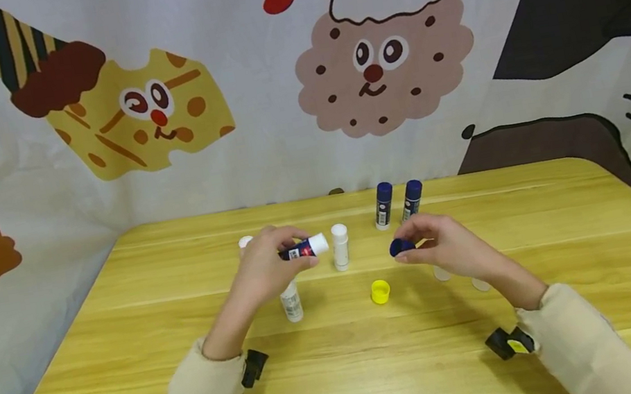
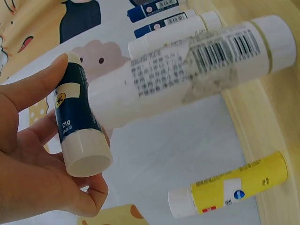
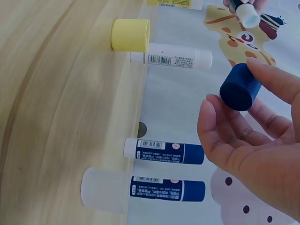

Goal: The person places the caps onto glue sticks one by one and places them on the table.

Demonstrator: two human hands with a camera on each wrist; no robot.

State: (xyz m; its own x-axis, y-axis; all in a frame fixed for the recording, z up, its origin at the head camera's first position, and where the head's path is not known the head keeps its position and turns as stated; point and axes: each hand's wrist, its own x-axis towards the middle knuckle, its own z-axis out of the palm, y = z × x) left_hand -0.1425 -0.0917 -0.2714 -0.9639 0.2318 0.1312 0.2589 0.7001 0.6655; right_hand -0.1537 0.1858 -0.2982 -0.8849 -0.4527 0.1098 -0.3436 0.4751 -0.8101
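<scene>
My left hand (image 1: pixel 262 271) holds a navy glue stick (image 1: pixel 302 250) tilted above the table, its white end pointing right. In the left wrist view, thumb and fingers are around the navy label of this glue stick (image 2: pixel 75 108). My right hand (image 1: pixel 448 247) pinches a navy cap (image 1: pixel 402 246) between thumb and fingers, apart from the stick. The right wrist view shows the cap (image 3: pixel 240 87) closer up. A white glue stick (image 1: pixel 292 303) stands below my left hand, and another white glue stick (image 1: pixel 341 249) stands between the hands.
Two navy-capped glue sticks (image 1: pixel 384 206) stand at the back. A yellow cap (image 1: pixel 380 292) lies in the middle. Whitish round pieces (image 1: pixel 481 284) lie partly under the right hand. A yellow glue stick (image 2: pixel 239 185) stands behind the left hand. A printed cloth (image 1: pixel 259 94) hangs behind the table.
</scene>
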